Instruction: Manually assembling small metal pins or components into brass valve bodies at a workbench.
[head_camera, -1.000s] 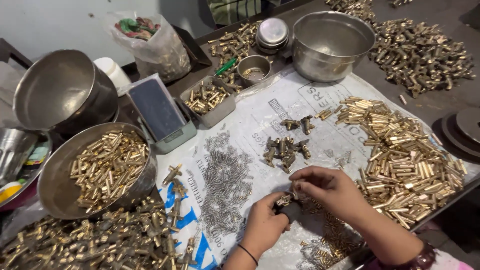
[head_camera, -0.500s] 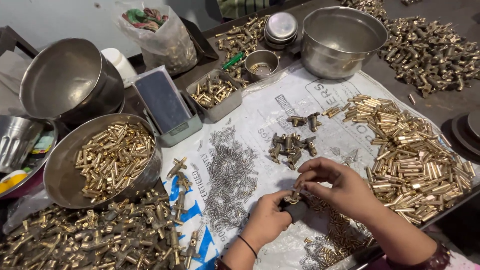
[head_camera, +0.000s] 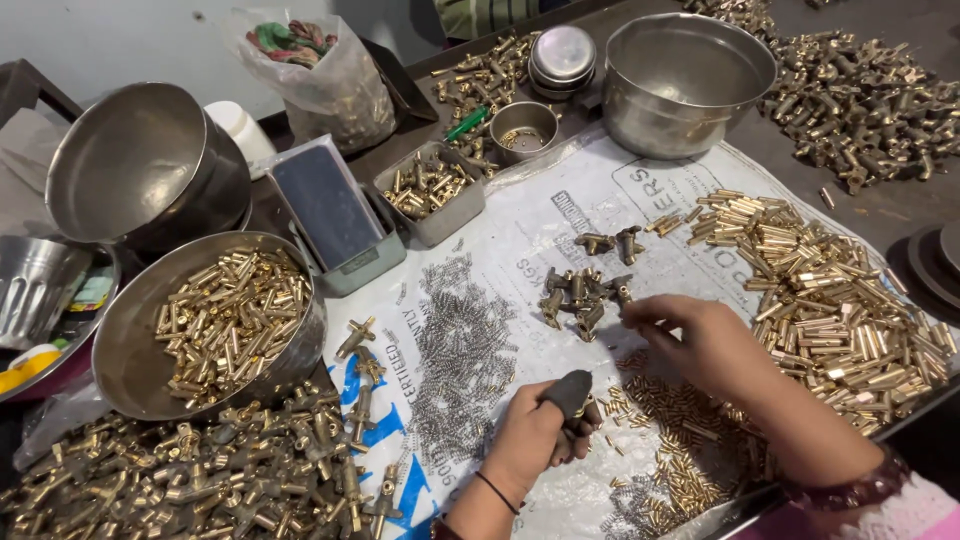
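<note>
A small cluster of about eight dull brass fittings (head_camera: 582, 296) lies on the printed white sheet (head_camera: 560, 215); the right hand (head_camera: 700, 340) pinches one at its edge. The left hand (head_camera: 535, 435), thumb in a dark cap, is curled around a small brass piece (head_camera: 590, 412). Two steel bowls (head_camera: 150, 170) stand left.

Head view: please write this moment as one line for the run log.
left hand: holds dark part | right hand: reaches to brass fittings | springs: beside, on printed sheet

We cannot tell what the left hand (head_camera: 535, 440) grips; the right hand (head_camera: 700, 345) hides its fingertip load; the bottom edge crops the brass fittings (head_camera: 180, 485).
</note>
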